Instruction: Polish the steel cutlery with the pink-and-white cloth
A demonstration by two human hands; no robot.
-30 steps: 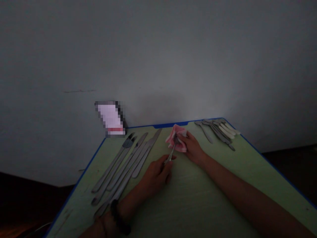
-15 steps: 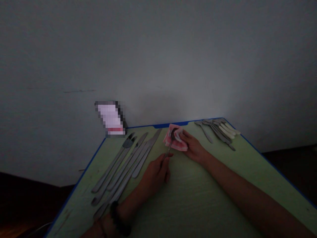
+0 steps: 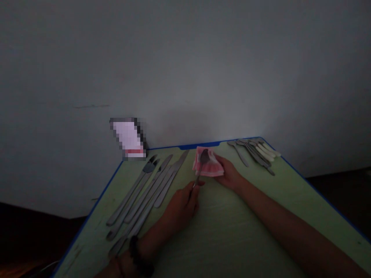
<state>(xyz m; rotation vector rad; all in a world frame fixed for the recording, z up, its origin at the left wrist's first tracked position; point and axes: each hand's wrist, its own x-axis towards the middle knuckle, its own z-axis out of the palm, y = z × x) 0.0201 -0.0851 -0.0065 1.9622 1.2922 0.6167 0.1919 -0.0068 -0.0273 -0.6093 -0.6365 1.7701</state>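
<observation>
A metal spoon (image 3: 204,155) points away from me, its bowl over a pink and white cloth (image 3: 210,168). Closed around the spoon's handle is my left hand (image 3: 183,200), which has a dark beaded bracelet at the wrist. My right hand (image 3: 228,172) grips the cloth from the right side, with most of its fingers hidden behind the fabric. Left of my left hand lie several table knives (image 3: 162,181) and a pair of long-handled spoons (image 3: 149,166), side by side on the table.
The pale green table (image 3: 232,231) has a blue edge and stands against a grey wall (image 3: 185,69). At the back right lies a pile of spoons (image 3: 255,155), some with white handles (image 3: 267,153). A blurred-out phone-like device (image 3: 129,139) leans on the wall at the back left.
The cloth has opened out flatter and shifted slightly right, so the spoon's bowl now shows uncovered in front of it. Both hands keep their grip.
</observation>
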